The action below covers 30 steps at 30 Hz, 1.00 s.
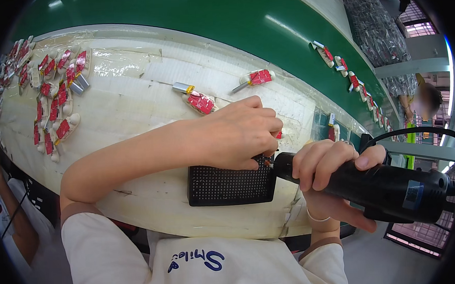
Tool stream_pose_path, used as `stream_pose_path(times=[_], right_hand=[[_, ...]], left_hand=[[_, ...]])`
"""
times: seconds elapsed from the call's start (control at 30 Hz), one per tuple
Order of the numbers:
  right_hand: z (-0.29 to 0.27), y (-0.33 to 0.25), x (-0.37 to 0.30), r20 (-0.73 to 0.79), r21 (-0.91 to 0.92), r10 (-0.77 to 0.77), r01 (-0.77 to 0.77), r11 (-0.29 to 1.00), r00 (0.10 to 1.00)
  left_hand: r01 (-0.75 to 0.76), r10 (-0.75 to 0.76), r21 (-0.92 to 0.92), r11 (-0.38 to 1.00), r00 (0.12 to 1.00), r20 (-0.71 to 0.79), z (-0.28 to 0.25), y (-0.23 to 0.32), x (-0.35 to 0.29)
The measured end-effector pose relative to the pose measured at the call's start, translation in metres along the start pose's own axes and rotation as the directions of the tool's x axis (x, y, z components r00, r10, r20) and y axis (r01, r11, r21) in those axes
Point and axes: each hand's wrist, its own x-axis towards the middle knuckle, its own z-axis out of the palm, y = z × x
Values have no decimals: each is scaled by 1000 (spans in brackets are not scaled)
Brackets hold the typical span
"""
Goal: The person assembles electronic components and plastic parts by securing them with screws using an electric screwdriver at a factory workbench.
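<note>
My right hand (332,170) is wrapped round a black electric screwdriver (389,187), held nearly level with its tip pointing left. The tip ends just above the far right corner of a black tray (230,185) dotted with rows of small pale points, probably screws. My left hand (237,134) reaches over the tray's far edge, fingers curled down close to the tip. What the fingers hold, if anything, is hidden; a bit of red (279,134) shows beside them. Just beyond my left hand lies a white piece with a red board (201,102) and a silver cell.
Another red-board piece (260,77) lies farther back, and many more are clustered at the left (55,102). A row of them (354,81) runs along the green mat (221,14). A cable (412,131) arches behind the screwdriver. Other people sit at the left and far right.
</note>
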Motion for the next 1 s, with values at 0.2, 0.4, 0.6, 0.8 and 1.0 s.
stream_pose_path(times=[0.2, 0.4, 0.6, 0.8, 1.0], right_hand=[[-5, 3, -1, 18, 198, -56, 51, 979, 998], [-4, 1, -1, -4, 197, -78, 77, 977, 997], [-4, 0, -1, 16, 205, -79, 74, 976, 997], [-8, -2, -1, 20, 190, -73, 68, 979, 997], [-15, -6, 6, -19, 113, -61, 63, 992, 998]], left_hand=[[-4, 4, 34, 999, 1000, 8, 3, -3, 1], [69, -73, 31, 997, 979, 189, -14, 3, -2], [67, -64, -93, 993, 997, 31, 7, 0, 1], [-1, -4, -115, 993, 999, -39, 6, -3, 2], [70, -69, 27, 997, 997, -37, 3, -25, 1]])
